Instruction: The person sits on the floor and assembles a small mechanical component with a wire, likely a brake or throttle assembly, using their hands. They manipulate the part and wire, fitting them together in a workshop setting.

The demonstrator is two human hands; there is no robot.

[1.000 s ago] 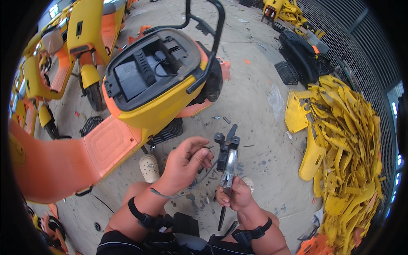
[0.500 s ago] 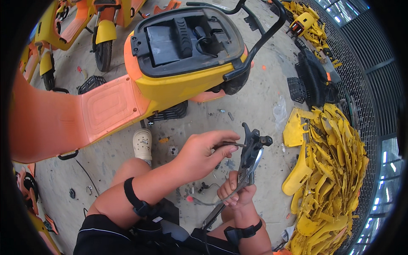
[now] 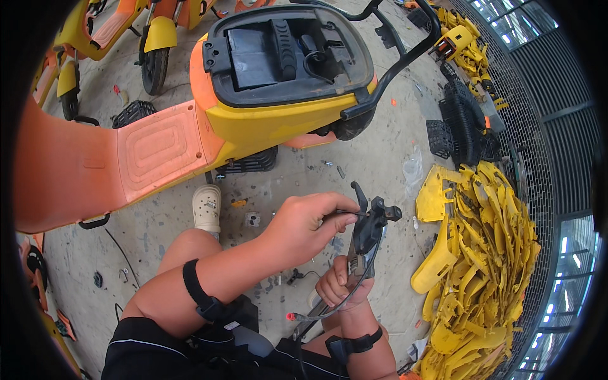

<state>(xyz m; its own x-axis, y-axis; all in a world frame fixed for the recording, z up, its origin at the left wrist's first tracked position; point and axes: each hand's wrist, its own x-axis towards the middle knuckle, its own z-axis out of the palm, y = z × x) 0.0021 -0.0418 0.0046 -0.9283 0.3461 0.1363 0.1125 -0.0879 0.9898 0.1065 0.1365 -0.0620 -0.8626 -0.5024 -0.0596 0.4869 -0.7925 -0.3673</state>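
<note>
Right hand [image 3: 341, 286] gripping the brake lever [image 3: 366, 233] upright. Left hand [image 3: 303, 229] just beside it, grip pinched tight on a thin cable [image 3: 345, 213].

There is a single view, from a fisheye camera worn on the person's head. It looks steeply down and a little forward over the person's own lap, so both forearms come in from the lower edge. The left hand [image 3: 297, 228] and right hand [image 3: 339, 288] sit just below the middle of the picture, close to the lens, and the black brake lever assembly [image 3: 367, 228] between them is the nearest sharp thing. The concrete floor [image 3: 373, 158] fills the middle ground. The yellow and orange scooter [image 3: 266, 120] spans the upper half, and the heap of yellow plastic panels [image 3: 487, 266] curves along the right rim. Straight edges bow outward, and a dark round border closes the corners.
</note>
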